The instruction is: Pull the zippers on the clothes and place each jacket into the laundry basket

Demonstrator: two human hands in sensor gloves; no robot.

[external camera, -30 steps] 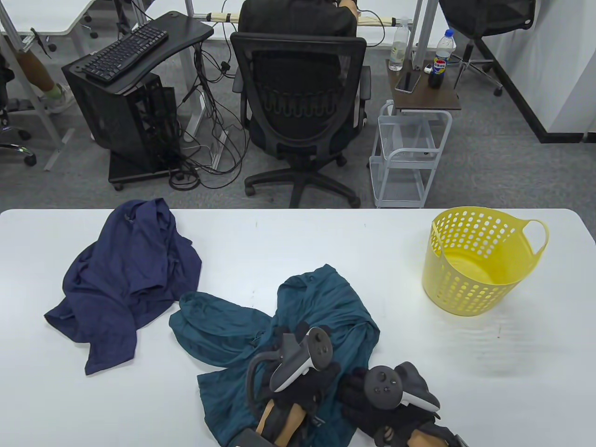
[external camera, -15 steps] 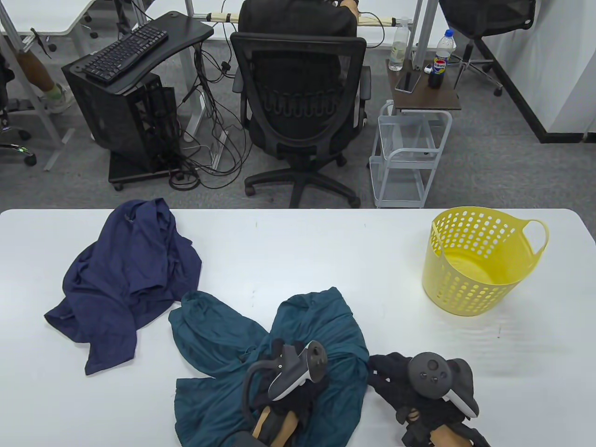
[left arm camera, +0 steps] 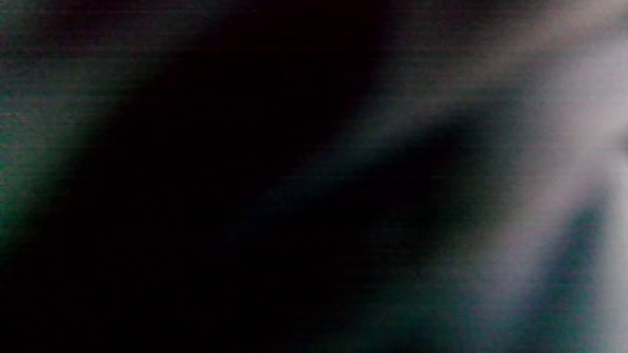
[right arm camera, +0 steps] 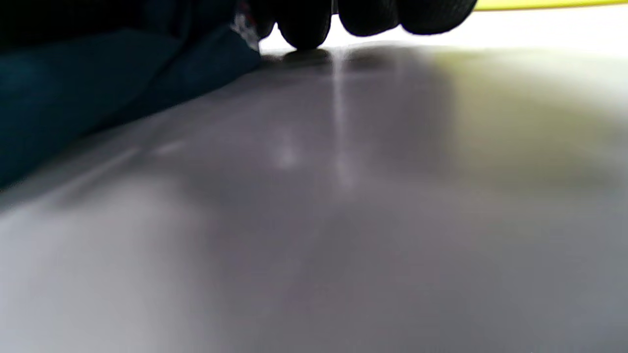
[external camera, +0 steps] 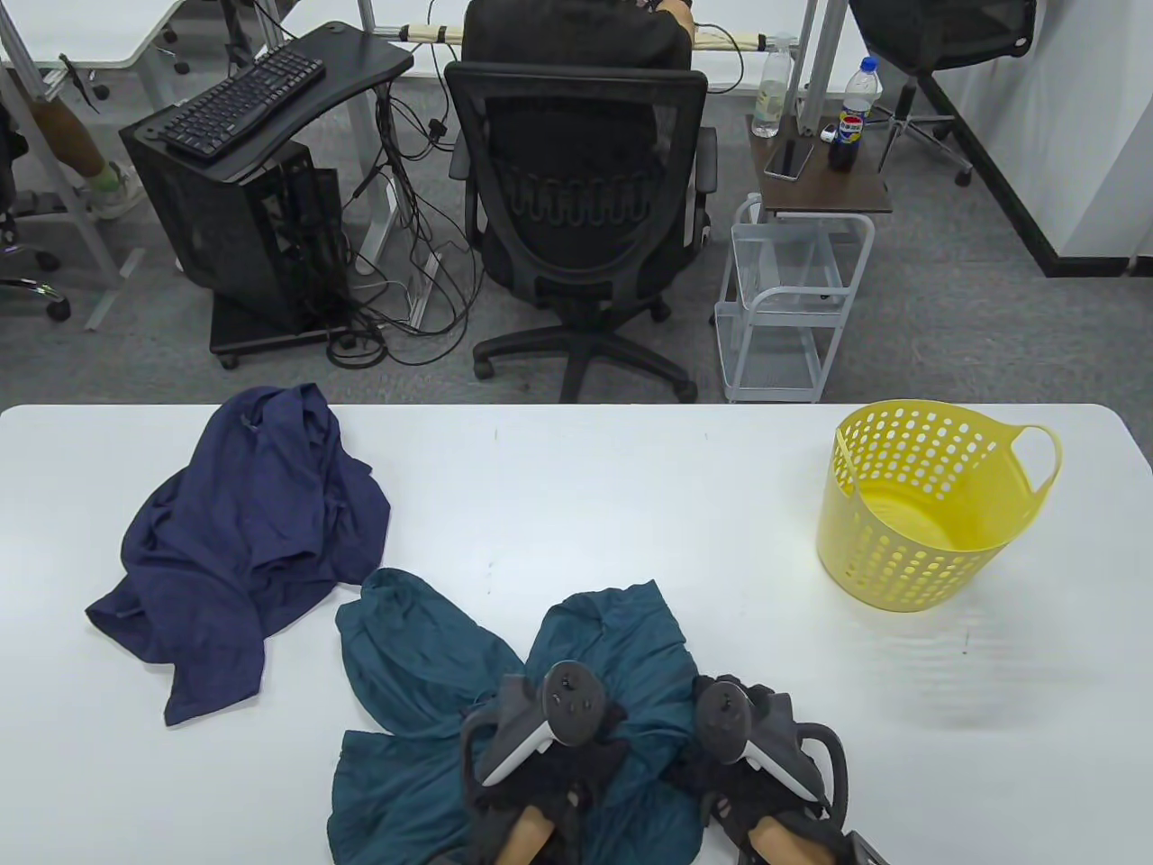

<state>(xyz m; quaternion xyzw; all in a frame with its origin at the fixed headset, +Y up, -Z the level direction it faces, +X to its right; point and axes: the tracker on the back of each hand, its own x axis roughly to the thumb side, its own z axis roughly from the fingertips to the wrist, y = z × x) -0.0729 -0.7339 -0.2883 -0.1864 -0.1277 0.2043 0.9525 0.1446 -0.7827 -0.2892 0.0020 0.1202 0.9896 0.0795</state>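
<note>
While your left hand (external camera: 549, 766) sits on the teal jacket (external camera: 423, 649) at the near edge of the table (external camera: 630, 505), your right hand (external camera: 752, 757) is just right of it, at the jacket's right edge. Left hand: tracker on top hides the fingers in the table view, and the left wrist view is dark and blurred, only a hint of teal cloth, so I cannot tell how far that hand is closed or whether it grips fabric. Right hand: in the right wrist view your gloved fingertips (right arm camera: 304, 24) come down from the top edge and touch the table surface right beside the jacket's edge (right arm camera: 98, 88); whether they pinch cloth I cannot tell, the thumb is out of sight. Teal jacket is crumpled, spread from the near-centre out to the left, one lobe reaching toward the navy jacket (external camera: 243, 532). Navy jacket lies bunched on the left side of the table, its near-right edge just beside or touching the teal one, can't tell which. Yellow laundry basket (external camera: 928, 541) stands upright at the far right of the table, well apart from both jackets, nothing visible inside. No zipper is discernible on either jacket.
</note>
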